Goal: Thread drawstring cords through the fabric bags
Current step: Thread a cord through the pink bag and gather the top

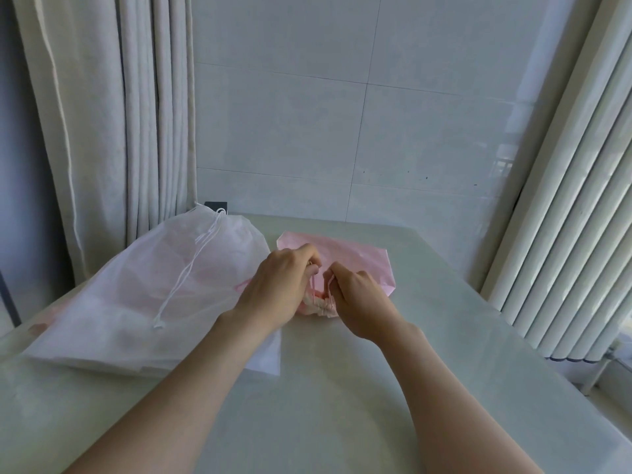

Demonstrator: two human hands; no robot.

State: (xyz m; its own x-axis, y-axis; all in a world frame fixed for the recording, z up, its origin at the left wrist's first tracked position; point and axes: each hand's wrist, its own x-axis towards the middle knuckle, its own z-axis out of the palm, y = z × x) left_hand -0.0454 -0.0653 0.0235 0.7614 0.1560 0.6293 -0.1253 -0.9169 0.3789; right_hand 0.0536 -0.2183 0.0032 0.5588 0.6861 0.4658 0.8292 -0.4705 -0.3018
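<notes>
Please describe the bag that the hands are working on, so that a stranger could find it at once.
On the pale table, just right of the large white see-through bag, lies a smaller pink bag. The left hand and right hand pinch thin cords at its gathered mouth. It alone is pink.

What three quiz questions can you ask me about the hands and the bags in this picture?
1. True or false: the white bag lies on the person's right, past the pink bag.
2. What do the left hand and right hand pinch? A) the pink cord at the pink bag's gathered mouth B) the curtain C) the white bag
3. Fill in: the cord lying on the white bag is ____ in colour.

Key: 1 false; 2 A; 3 white.
</notes>
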